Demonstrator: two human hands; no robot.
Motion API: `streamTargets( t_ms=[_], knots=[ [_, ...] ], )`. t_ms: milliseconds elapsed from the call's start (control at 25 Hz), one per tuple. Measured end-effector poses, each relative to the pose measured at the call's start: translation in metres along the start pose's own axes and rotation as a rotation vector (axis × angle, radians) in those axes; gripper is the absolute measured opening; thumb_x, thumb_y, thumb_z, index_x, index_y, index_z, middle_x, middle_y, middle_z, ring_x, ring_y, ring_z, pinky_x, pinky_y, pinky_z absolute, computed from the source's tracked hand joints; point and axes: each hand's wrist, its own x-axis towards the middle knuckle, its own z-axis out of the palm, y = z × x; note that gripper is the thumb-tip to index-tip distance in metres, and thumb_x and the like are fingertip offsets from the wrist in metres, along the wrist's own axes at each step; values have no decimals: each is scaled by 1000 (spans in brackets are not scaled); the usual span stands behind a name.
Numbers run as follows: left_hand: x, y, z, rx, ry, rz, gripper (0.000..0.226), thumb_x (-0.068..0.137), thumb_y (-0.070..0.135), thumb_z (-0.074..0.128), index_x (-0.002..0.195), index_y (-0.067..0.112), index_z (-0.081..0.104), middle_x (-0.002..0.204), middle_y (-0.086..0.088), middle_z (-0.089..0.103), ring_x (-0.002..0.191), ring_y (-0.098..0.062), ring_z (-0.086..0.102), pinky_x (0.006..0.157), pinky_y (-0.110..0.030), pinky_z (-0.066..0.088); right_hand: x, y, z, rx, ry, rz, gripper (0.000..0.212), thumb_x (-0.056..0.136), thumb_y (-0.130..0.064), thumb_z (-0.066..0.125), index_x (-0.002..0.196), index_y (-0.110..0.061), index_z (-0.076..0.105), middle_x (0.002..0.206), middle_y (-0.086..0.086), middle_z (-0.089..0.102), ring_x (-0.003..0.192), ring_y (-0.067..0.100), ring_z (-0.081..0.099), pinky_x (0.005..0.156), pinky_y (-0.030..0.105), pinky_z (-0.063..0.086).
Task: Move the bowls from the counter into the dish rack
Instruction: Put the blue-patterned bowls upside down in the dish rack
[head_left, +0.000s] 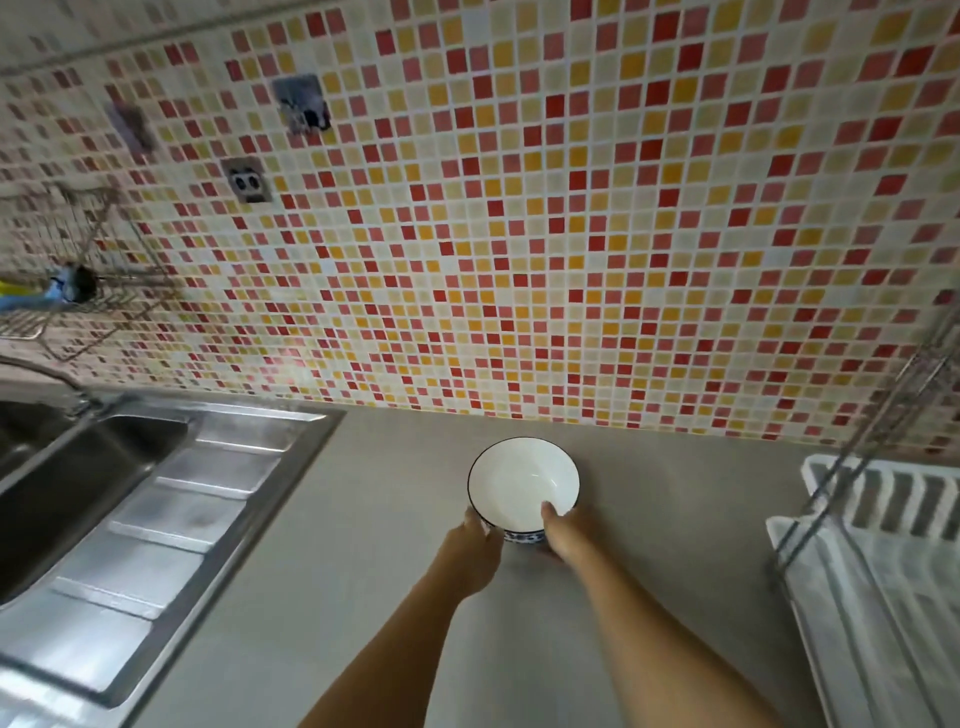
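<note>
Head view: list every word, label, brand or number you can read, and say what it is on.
None can be read.
The bowl, held by the left hand and right hand, shows only a blue pattern on its side.
The wall socket, sink and dish rack show no lettering.

The dish rack (883, 561) is cut off at the right edge, the sink (78, 467) at the left; the bowl's (522, 480) near wall hides behind both hands.
</note>
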Motion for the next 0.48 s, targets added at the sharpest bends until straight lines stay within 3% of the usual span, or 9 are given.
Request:
streamTargets(
  t_ms=[120,240,320,360,480],
  knots=[
    [3,5,1,-180,12,-92,61,97,38,39,144,6,18,132,-27,52,121,-41,51,96,-38,44,24,15,7,59,-56,-16,57,60,-16,43,114,-2,52,105,17,63,93,35,63,80,52,56],
    [-3,14,-12,-433,79,-258,70,94,43,43,146,8,12,136,-25,45,118,-43,53,78,-44,53,-46,-19,-18,3,-112,-78,40,74,-5,41,114,-12,43,116,16,55,93,32,60,70,42,58],
    [-11,14,-35,-455,156,-225,62,95,40,44,145,12,21,134,-22,46,113,-40,55,74,-44,57,-86,-37,-37,-115,-146,-199,47,84,-1,38,128,-15,37,120,11,52,93,24,55,56,24,54],
    [-17,13,-48,-454,190,-176,54,96,37,43,142,14,28,131,-20,49,109,-38,57,75,-45,59,-102,-44,-46,-161,-161,-268,50,86,-1,37,133,-18,33,123,9,51,94,22,53,56,22,53],
    [-49,21,-87,-501,177,-39,37,97,26,42,133,18,44,119,-13,54,99,-32,60,70,-43,61,-146,-65,-74,-249,-132,-510,55,87,1,40,136,-23,29,126,5,52,101,19,52,71,26,52]
  ],
)
